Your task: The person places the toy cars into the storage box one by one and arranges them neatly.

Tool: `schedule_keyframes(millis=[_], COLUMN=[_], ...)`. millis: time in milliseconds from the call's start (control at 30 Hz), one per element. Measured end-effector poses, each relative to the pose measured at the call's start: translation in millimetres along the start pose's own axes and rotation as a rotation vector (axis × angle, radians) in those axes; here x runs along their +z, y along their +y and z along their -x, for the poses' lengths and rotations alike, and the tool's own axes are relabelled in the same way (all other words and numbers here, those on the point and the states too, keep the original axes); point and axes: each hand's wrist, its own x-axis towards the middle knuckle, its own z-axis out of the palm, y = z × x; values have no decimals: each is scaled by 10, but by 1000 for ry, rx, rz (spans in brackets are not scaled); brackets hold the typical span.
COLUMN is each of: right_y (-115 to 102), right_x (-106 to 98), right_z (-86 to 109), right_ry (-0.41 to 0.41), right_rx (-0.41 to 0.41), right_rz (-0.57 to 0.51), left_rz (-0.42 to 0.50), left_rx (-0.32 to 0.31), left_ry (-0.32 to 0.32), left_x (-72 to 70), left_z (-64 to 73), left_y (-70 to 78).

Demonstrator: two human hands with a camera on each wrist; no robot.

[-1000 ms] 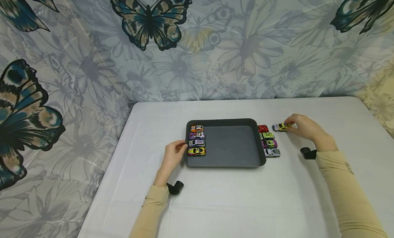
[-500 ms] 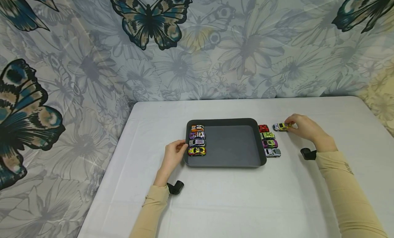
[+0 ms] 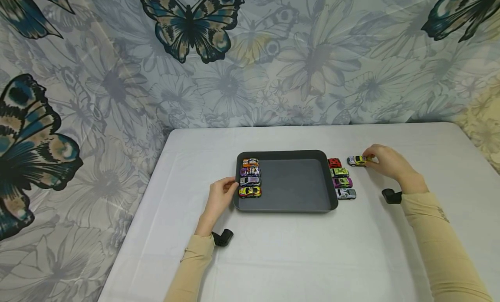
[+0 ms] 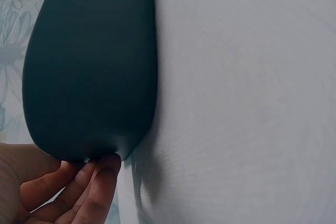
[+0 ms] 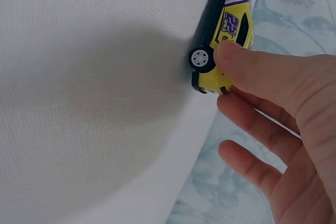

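My right hand (image 3: pixel 386 163) pinches a yellow and white toy car (image 3: pixel 357 161) by its rear end, to the right of the tray. In the right wrist view, the thumb lies on the side of that toy car (image 5: pixel 231 30), and its wheels face the white cloth. My left hand (image 3: pixel 220 198) holds the left edge of a dark grey tray (image 3: pixel 293 185), fingertips at the rim. The left wrist view shows those fingers against the tray's outer wall (image 4: pixel 94 66). Inside the tray, along its left side, several toy cars stand in a column, a yellow car (image 3: pixel 250 192) nearest.
Just right of the tray stands another column of cars: a red car (image 3: pixel 334 163), a green car (image 3: pixel 340 172), a purple car (image 3: pixel 342 182) and a silver car (image 3: pixel 346 194). A white cloth (image 3: pixel 297 254) covers the table. Butterfly-patterned fabric (image 3: pixel 273 76) hangs behind.
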Motion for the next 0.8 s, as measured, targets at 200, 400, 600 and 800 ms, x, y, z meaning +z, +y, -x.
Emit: schedule_keyframes(millis=[200,400,600,800], right_y=[-21,-75,-181,-404], right_x=[-58,-128,-217,-349], right_z=[9,7,-18,-46], right_ry=[23,63,125,126], right_rx=[-4,-23,-69,-48], right_rz=[22,46,73,89], left_rz=[3,11,10,7], left_rx=[5,-4,1,4], left_ry=[1,-4,-3,-5], left_x=[-9,-15,-21,-15], left_z=[0,-2,4,1], left_y=[13,18,23,22])
